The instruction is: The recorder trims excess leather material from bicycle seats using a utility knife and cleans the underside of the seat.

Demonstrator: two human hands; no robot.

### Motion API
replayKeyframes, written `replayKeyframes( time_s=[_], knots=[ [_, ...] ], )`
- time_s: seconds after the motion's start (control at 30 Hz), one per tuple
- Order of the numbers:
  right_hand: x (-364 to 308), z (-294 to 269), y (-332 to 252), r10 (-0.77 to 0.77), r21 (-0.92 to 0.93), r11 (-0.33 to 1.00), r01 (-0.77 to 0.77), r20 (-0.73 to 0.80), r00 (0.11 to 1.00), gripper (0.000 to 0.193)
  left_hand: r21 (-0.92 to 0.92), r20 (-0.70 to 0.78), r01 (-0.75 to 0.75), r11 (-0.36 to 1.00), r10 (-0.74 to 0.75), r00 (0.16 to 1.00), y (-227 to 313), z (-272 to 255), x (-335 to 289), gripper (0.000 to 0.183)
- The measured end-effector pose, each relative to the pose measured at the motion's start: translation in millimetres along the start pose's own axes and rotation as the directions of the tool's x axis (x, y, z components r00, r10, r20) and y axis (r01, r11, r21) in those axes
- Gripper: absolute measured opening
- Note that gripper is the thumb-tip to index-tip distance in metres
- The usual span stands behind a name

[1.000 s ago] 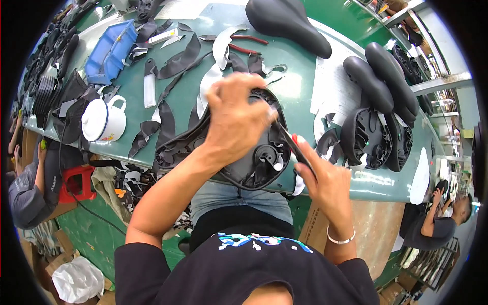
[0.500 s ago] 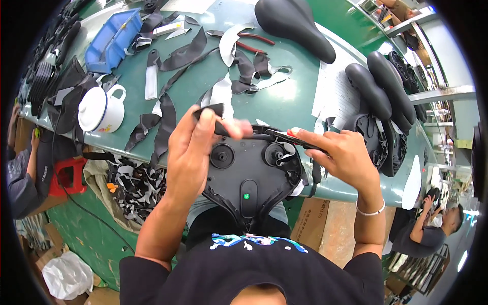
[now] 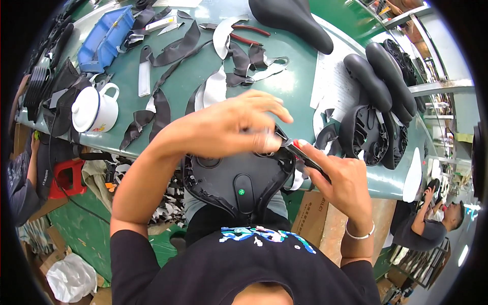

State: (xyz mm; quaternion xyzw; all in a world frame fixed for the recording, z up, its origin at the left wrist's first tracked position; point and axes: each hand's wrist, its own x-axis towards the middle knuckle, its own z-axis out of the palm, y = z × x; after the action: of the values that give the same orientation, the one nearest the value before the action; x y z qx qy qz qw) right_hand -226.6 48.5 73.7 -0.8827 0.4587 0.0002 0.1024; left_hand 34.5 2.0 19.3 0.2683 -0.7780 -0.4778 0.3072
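Observation:
An upturned bicycle saddle [image 3: 216, 184] lies in front of me, its dark underside facing up and its narrow end toward my body. My right hand [image 3: 341, 185] is closed round a slim black-handled knife [image 3: 316, 165] at the saddle's right rear edge. Across the rear of the saddle reaches my left hand [image 3: 236, 124], smeared by motion. Its thumb and forefinger come together beside the knife's tip, while other fingers stretch out. A bit of black material [image 3: 278, 134] shows between the left fingertips and the knife; whether they grip it is hard to make out.
Black and white trimmings [image 3: 185, 48] and red-handled pliers [image 3: 249, 39] lie across the green table [image 3: 178, 127]. A white enamel mug [image 3: 105, 109] and blue bin [image 3: 104, 43] stand left. More saddles [image 3: 373, 86] are at right. Another person [image 3: 424, 229] sits far right.
My left hand has swung right across the saddle's rear, from its left side to near the knife. The saddle has shifted slightly left; my right hand stays on the knife.

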Motion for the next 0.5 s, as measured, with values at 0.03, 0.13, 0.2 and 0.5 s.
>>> replayKeyframes(
  time_s=[0.03, 0.13, 0.2, 0.5],
  knots=[
    [-2.6, 1.8, -0.6, 0.002, -0.006, 1.000, -0.002, 0.001, 1.000, 0.050, -0.341, 0.063, 0.145, 0.929, -0.131, 0.989, -0.6, 1.2, 7.8, 0.033],
    [-18.8, 10.6, -14.1, 0.033, -0.163, 0.986, -0.027, 0.035, 0.999, 0.053, -0.668, -0.228, 0.150, 0.729, -0.392, 0.891, -6.7, -13.4, 12.1, 0.032],
    [-37.2, 17.3, -24.9, 0.089, -0.117, 0.989, -0.089, -0.007, 0.996, 0.054, -0.796, -0.313, -0.021, 0.605, -0.382, 0.869, -3.2, -23.8, 11.5, 0.031],
    [-76.6, 56.1, -57.6, 0.437, 0.436, 0.817, -0.377, -0.041, 0.899, 0.048, 0.007, -0.988, -0.709, 0.706, -0.104, -0.114, 38.9, -39.7, -30.7, 0.038]
  ],
)
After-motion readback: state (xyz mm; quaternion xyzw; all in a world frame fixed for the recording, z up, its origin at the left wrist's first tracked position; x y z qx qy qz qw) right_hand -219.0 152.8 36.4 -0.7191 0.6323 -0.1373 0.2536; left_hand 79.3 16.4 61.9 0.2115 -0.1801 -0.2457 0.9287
